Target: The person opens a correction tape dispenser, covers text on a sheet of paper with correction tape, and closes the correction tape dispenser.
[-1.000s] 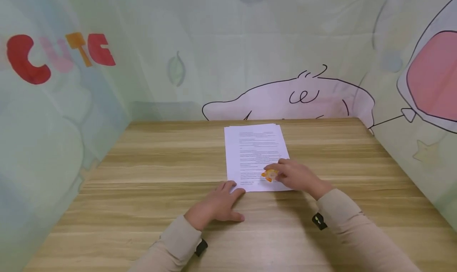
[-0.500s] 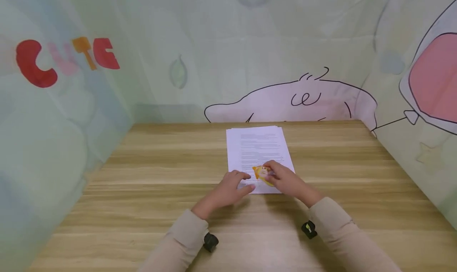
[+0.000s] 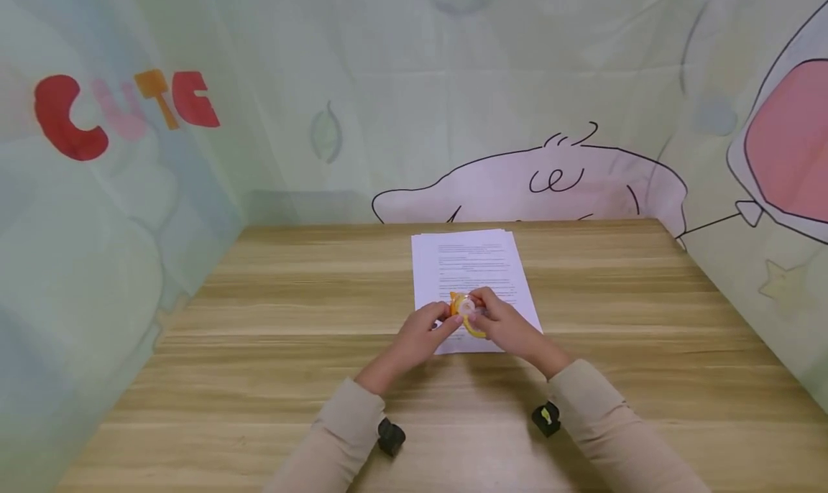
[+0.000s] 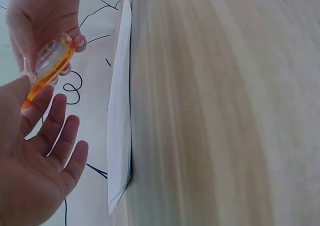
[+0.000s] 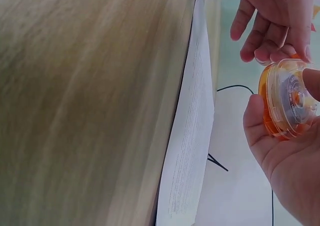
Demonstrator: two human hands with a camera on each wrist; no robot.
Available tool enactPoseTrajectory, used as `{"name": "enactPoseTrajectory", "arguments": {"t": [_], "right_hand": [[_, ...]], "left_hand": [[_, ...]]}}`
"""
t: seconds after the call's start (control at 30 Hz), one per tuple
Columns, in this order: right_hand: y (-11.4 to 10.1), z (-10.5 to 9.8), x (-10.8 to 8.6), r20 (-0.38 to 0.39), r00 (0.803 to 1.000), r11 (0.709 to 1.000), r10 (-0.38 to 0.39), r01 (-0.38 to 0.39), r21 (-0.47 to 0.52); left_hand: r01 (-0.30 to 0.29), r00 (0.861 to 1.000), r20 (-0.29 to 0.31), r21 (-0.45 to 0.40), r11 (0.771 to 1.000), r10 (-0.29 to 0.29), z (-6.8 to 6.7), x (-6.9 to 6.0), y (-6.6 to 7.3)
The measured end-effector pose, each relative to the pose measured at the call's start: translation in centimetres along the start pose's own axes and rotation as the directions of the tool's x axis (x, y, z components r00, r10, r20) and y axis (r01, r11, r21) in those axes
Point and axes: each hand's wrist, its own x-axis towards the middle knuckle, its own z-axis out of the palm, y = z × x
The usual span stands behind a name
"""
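Note:
An orange and clear round correction tape (image 3: 466,306) is held above the printed sheets of paper (image 3: 459,259). In the right wrist view, a reel shows through the clear case of the correction tape (image 5: 285,98). My right hand (image 3: 509,329) grips its body between thumb and fingers. With thumb and index finger, my left hand (image 3: 417,335) pinches its narrow orange end. The left wrist view shows the other fingers of the left hand (image 4: 45,156) spread loosely away from the correction tape (image 4: 52,66).
The paper stack lies flat on a wood-grain table (image 3: 310,284), toward its far edge. Printed fabric walls (image 3: 278,119) enclose the table at the back and both sides. A dark wrist camera (image 3: 391,437) sits under the left cuff, another (image 3: 546,419) under the right.
The right hand has brought the correction tape leftward over the paper. The left hand has left the paper's near corner, moved up and right, and now pinches the correction tape's end.

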Motion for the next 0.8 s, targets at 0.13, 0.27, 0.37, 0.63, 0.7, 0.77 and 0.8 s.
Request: {"name": "enactPoseTrajectory", "arguments": {"t": [0.13,0.27,0.37,0.63,0.7,0.77,0.8], "right_hand": [[-0.1,-0.1,0.0,0.021,1.000,1.000,0.005,-0.005,0.010],[0.1,-0.3,0.0,0.041,0.999,1.000,-0.005,0.005,0.004],[0.2,-0.5,0.0,0.035,0.999,0.999,-0.029,0.030,-0.027],[0.0,-0.7,-0.1,0.032,0.999,0.992,-0.021,0.025,-0.123],[-0.1,-0.6,-0.2,0.027,1.000,0.982,0.003,0.002,-0.189],[-0.2,-0.5,-0.4,0.028,1.000,0.963,0.003,0.004,-0.268],[-0.3,-0.4,-0.5,0.034,0.999,0.954,-0.004,0.014,-0.301]], "left_hand": [[-0.005,1.000,0.023,-0.029,1.000,0.006,-0.1,0.0,-0.1],[0.005,0.999,0.050,-0.045,0.999,-0.003,0.0,0.1,-0.4],[-0.004,0.998,0.061,-0.044,0.999,0.006,-0.1,0.2,-0.4],[-0.004,0.995,0.098,-0.026,1.000,0.007,-1.0,0.1,-0.5],[-0.005,0.995,0.097,-0.017,1.000,0.006,-1.1,0.0,-0.5],[-0.006,0.996,0.087,-0.010,1.000,0.007,-1.3,-0.1,-0.6],[-0.004,0.997,0.082,-0.010,1.000,0.005,-1.3,-0.1,-0.6]]}}
